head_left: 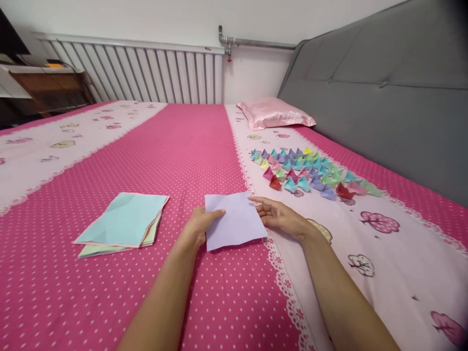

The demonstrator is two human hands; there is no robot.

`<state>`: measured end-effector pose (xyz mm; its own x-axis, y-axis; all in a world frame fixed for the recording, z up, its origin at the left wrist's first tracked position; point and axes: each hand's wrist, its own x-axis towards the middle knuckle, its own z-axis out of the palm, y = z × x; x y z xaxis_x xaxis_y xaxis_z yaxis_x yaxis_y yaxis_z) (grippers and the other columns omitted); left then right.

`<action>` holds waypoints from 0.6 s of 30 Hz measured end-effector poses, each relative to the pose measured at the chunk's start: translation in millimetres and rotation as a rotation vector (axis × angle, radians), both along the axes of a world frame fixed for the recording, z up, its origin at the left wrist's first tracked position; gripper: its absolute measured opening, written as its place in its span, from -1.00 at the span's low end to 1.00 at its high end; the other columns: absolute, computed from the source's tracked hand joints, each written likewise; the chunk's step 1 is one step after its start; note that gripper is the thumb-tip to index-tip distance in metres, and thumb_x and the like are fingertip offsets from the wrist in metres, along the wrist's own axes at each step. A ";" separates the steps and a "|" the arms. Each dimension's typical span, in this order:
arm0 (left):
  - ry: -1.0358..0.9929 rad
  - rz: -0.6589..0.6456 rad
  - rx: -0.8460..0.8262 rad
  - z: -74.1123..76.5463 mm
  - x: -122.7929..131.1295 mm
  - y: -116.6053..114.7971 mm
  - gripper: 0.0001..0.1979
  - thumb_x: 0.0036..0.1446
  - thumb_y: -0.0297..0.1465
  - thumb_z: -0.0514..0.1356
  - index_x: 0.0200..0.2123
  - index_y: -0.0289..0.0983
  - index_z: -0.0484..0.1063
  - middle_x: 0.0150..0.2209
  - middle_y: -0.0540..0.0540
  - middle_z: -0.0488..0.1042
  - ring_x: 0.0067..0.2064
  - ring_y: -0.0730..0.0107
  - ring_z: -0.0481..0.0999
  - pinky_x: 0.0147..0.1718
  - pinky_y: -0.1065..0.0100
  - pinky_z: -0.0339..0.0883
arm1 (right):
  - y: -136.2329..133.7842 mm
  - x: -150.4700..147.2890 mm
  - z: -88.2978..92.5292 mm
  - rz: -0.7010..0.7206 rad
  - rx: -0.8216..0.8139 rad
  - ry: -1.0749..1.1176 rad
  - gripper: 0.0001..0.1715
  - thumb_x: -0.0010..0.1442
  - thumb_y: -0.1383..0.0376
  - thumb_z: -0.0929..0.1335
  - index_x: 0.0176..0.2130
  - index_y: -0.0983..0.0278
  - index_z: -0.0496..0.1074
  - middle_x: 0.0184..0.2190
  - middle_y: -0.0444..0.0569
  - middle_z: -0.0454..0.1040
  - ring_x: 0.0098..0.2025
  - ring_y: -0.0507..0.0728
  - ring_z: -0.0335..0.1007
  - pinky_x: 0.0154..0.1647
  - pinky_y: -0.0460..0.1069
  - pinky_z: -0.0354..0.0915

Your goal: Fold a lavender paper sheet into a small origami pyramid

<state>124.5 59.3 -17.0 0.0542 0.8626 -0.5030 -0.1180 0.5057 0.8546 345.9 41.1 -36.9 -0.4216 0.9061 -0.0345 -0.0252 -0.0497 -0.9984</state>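
Observation:
A square sheet of lavender paper point(236, 222) is held over the bed, flat and unfolded. My left hand point(200, 223) grips its left edge, thumb on top and the other fingers hidden underneath. At the right edge is my right hand point(280, 217), its index finger stretched out to the upper right corner and the other fingers loosely bent and apart. To the left lies a loose stack of paper sheets point(126, 219), light blue on top, with pink and green edges showing below.
Rows of small folded paper boats point(303, 184) in many colours stand on the right of the bedspread point(190, 146). Behind them lies a pink pillow point(276, 112). A grey headboard point(383, 92) borders the right side; a white radiator point(146, 73) stands along the far wall.

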 end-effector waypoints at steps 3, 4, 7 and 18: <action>-0.129 -0.010 -0.027 3.2 -1.2 -0.1 -0.80 -0.12 -0.56 0.26 -0.32 -0.42 0.44 -0.51 -0.20 0.55 -0.51 0.25 0.53 -0.47 0.30 0.45 | 3.1 -6.8 -4.2 -0.045 0.043 0.042 -0.40 -0.01 0.37 0.38 0.06 0.23 0.33 -0.14 0.02 0.48 -0.10 0.12 0.40 -0.04 0.12 0.30; -0.168 -0.023 -0.019 3.8 -1.7 -0.3 -0.79 -0.11 -0.55 0.26 -0.30 -0.43 0.44 -0.48 -0.22 0.56 -0.47 0.24 0.55 -0.43 0.30 0.46 | 3.7 -9.5 -4.8 -0.069 0.057 0.056 -0.44 -0.01 0.35 0.39 0.03 0.23 0.36 -0.14 0.02 0.49 -0.10 0.12 0.40 -0.02 0.14 0.30; -0.257 -0.072 0.012 5.0 -2.9 -1.5 -0.75 -0.05 -0.53 0.24 -0.22 -0.43 0.44 -0.37 -0.24 0.57 -0.38 0.23 0.57 -0.33 0.30 0.48 | 4.0 -16.5 -4.7 -0.112 0.103 0.084 -0.55 -0.03 0.30 0.42 -0.07 0.23 0.45 -0.14 0.01 0.50 -0.10 0.13 0.42 -0.02 0.14 0.32; -0.261 -0.053 0.014 7.2 -5.2 -1.7 -0.75 0.05 -0.49 0.17 -0.16 -0.43 0.43 -0.33 -0.23 0.57 -0.33 0.20 0.57 -0.31 0.27 0.49 | 6.5 -13.7 -8.5 -0.180 0.063 0.155 -0.70 -0.03 0.28 0.45 -0.21 0.20 0.53 -0.13 -0.04 0.49 -0.15 0.08 0.43 -0.10 0.05 0.37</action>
<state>119.3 57.6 -9.9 0.2253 0.8621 -0.4539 -0.3089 0.5050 0.8059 332.2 47.6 -45.4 -0.2491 0.9654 0.0772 -0.1816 0.0317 -0.9829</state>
